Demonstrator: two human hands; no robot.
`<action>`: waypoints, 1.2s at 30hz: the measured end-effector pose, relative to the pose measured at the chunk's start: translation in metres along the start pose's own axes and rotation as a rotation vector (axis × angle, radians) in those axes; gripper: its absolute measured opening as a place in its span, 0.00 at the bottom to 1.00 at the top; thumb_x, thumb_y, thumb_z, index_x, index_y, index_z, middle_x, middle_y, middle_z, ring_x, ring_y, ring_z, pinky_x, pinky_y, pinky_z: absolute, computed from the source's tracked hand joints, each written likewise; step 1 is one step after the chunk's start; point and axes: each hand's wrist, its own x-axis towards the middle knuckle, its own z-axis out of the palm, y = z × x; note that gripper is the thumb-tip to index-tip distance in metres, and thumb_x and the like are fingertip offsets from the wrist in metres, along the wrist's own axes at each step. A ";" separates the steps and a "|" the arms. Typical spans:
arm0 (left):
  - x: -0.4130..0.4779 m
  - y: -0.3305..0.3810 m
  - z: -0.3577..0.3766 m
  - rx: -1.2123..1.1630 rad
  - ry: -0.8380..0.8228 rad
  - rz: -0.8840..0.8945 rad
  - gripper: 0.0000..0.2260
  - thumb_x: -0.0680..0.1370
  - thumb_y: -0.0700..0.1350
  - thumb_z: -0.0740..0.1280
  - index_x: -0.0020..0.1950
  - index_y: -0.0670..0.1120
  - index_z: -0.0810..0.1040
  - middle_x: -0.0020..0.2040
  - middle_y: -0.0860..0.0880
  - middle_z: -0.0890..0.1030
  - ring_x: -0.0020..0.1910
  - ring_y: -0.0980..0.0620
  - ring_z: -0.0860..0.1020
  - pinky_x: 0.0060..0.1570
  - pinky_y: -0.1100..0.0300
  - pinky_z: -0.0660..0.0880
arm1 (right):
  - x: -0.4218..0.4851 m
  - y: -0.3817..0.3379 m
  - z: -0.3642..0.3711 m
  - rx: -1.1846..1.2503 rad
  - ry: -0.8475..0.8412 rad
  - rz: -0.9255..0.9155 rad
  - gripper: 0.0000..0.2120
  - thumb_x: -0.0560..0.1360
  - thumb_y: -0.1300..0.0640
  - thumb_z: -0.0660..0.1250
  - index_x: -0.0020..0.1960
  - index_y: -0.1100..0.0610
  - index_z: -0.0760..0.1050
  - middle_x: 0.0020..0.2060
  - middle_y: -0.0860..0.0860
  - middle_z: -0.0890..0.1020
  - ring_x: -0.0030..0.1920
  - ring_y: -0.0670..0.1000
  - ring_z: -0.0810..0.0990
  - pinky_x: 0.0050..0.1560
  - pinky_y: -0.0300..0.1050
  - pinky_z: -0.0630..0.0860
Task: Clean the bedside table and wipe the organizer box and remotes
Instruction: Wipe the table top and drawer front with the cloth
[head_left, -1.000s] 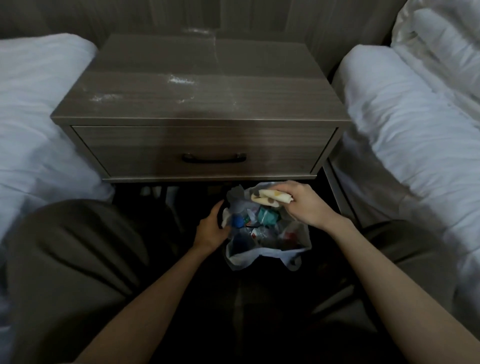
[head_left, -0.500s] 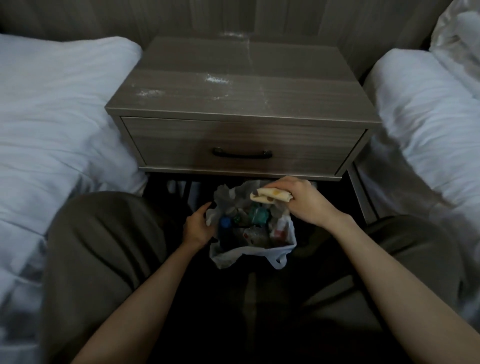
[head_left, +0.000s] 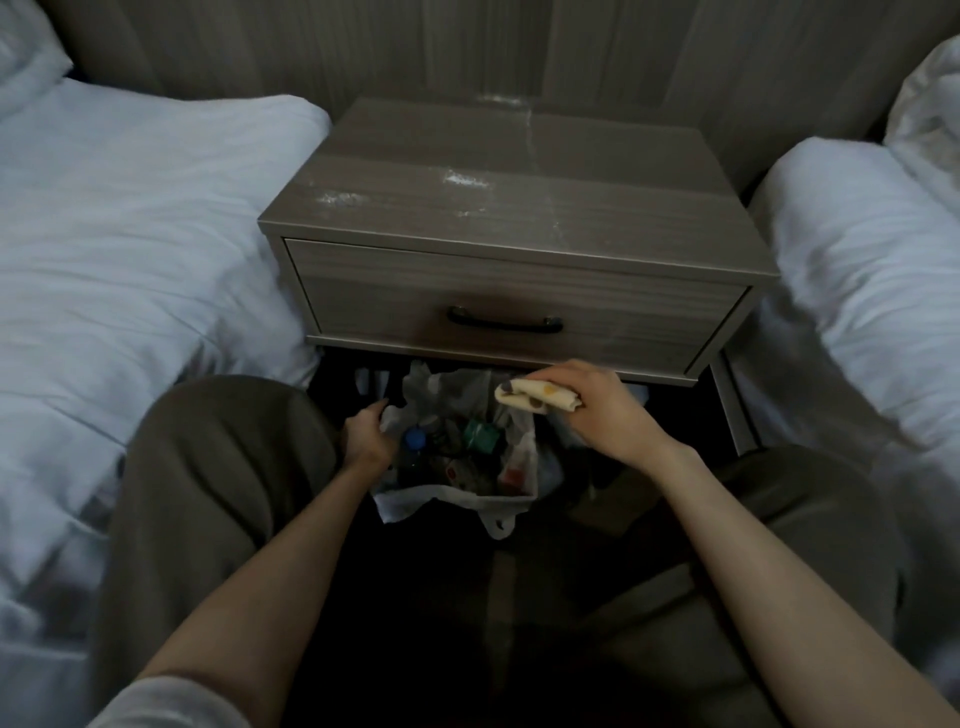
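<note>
1. Fingers first: the right hand's (head_left: 602, 415) fingers (head_left: 576, 374) are curled tight round a folded cream cloth (head_left: 535, 397), which sits just above the far right rim of the bin bag (head_left: 452, 501). The left hand's (head_left: 366, 436) fingers (head_left: 371, 413) grip the bag's left rim.
2. The bag sits on the floor just below the front edge of the bedside table (head_left: 597, 171), between the person's knees. It's already got rubbish in it, including something with a blue cap and a green packet.
3. The table top is bare apart from white dusty smears (head_left: 465, 179) near the front edge, at the left and the middle, plus a thin streak running to the back edge. The drawer is closed.
4. The organizer box and remotes are nowhere in view, so I can't say where they are.
5. My guess is this is the rubbish/shake-out bit, with the top not wiped clean yet.
6. For the next move I'd let go of the bag and bring the cloth up onto the top. Then press it flat and sweep those smears toward the front edge so the dust drops in the bag.
</note>
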 end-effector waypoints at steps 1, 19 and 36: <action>0.001 -0.001 0.002 -0.002 -0.006 0.000 0.20 0.80 0.38 0.62 0.73 0.42 0.68 0.66 0.37 0.75 0.64 0.37 0.73 0.58 0.52 0.72 | 0.000 -0.002 0.000 0.011 0.009 0.005 0.26 0.72 0.71 0.64 0.62 0.47 0.77 0.56 0.47 0.78 0.58 0.47 0.76 0.55 0.38 0.68; -0.040 0.089 -0.099 0.046 0.125 0.573 0.23 0.79 0.45 0.65 0.74 0.47 0.67 0.64 0.44 0.77 0.59 0.45 0.78 0.57 0.55 0.75 | 0.016 -0.089 -0.063 0.132 0.488 -0.020 0.15 0.76 0.63 0.65 0.60 0.51 0.80 0.48 0.44 0.80 0.48 0.40 0.76 0.45 0.27 0.68; 0.094 0.161 -0.201 0.173 0.455 0.605 0.17 0.81 0.52 0.60 0.68 0.49 0.74 0.67 0.47 0.76 0.66 0.46 0.71 0.67 0.50 0.67 | 0.205 -0.039 -0.165 -0.329 0.660 0.191 0.21 0.74 0.63 0.61 0.61 0.46 0.78 0.57 0.52 0.75 0.60 0.57 0.72 0.51 0.50 0.73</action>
